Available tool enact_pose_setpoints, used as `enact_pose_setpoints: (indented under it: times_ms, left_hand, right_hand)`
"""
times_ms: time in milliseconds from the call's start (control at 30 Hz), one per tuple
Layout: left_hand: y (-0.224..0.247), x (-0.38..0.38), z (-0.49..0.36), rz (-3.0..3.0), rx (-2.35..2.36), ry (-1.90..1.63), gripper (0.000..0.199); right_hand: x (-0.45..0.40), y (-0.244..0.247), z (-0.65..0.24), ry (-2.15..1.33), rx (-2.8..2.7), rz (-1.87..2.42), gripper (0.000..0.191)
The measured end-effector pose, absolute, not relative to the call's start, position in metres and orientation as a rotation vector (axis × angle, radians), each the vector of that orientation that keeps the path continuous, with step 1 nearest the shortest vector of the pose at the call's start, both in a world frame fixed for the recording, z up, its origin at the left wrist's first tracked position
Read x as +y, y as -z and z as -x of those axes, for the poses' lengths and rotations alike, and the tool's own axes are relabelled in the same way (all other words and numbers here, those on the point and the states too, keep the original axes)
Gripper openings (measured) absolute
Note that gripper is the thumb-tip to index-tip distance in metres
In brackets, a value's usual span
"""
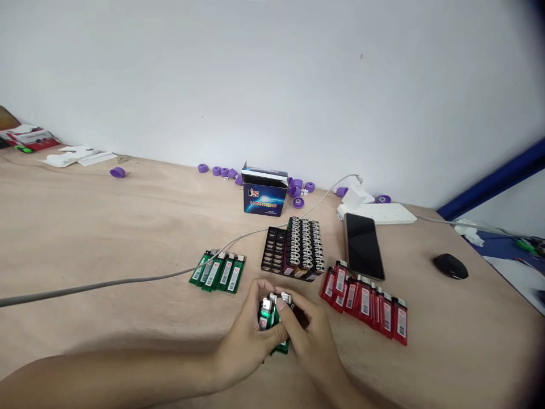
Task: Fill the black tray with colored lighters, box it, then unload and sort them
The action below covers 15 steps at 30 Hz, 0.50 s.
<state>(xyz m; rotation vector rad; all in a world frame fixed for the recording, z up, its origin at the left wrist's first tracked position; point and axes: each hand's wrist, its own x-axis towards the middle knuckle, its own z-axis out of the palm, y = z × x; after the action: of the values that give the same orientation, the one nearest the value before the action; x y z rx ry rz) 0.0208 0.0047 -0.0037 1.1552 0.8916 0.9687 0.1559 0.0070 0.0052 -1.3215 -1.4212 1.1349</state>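
Observation:
My left hand (247, 335) and my right hand (313, 335) are closed together around a bunch of green lighters (264, 318) with metal tops. The right thumb presses near the tops; the lower ends stick out beneath my fingers. Just beyond them stands a black lighter tray (272, 250), its left columns bare and its right side packed with upright lighters (305, 244). To the left lies a group of green lighters (225, 274). Several red lighters (365, 300) lie spread and overlapping to the right of my hands.
An open blue lighter box (264, 200) stands near the wall among purple caps (297, 184). A grey cable (149, 279) crosses the table and passes over the left green lighters. At right are a phone (364, 245), a white power strip (383, 213) and a black mouse (450, 266).

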Motion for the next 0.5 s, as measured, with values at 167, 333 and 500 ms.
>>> enact_pose_setpoints:
  times_ms: [167,333,500]
  left_hand:
    - [0.008,0.006,-0.016,-1.111,0.791,-0.89,0.057]
    - [0.009,0.003,-0.016,-0.913,0.853,-0.941,0.07]
    - [0.005,0.005,-0.014,-0.871,0.894,-0.952,0.074]
  right_hand:
    - [0.005,0.0,-0.161,-0.998,-1.181,1.339,0.032]
    - [0.004,0.002,-0.167,-1.096,-0.954,1.29,0.033]
    - [0.01,-0.003,-0.169,-1.084,-1.22,1.364,0.029]
